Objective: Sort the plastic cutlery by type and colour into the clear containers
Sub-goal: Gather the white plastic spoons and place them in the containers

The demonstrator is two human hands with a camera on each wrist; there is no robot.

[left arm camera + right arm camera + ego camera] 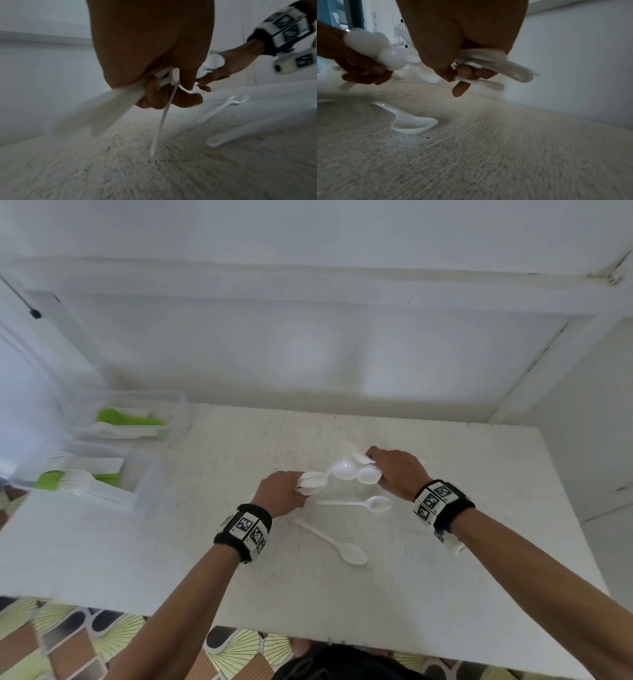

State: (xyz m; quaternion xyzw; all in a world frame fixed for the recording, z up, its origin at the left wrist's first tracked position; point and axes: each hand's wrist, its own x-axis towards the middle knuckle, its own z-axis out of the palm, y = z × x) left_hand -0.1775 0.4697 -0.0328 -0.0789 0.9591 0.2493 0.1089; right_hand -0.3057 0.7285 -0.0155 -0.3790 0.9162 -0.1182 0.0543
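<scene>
We see a white table (pixel 445 594) with a rough, speckled top, and it stands in a corner of the room. Behind its far edge there is a pale white wall (pixel 308 354) with a horizontal ledge (pixel 308 273) across the upper part. On the right, a second white wall (pixel 596 405) meets the first one. Under the near edge of the table we see a floor (pixel 68 642) with a pattern of green fans and brown and dark shapes. The light is soft and even
</scene>
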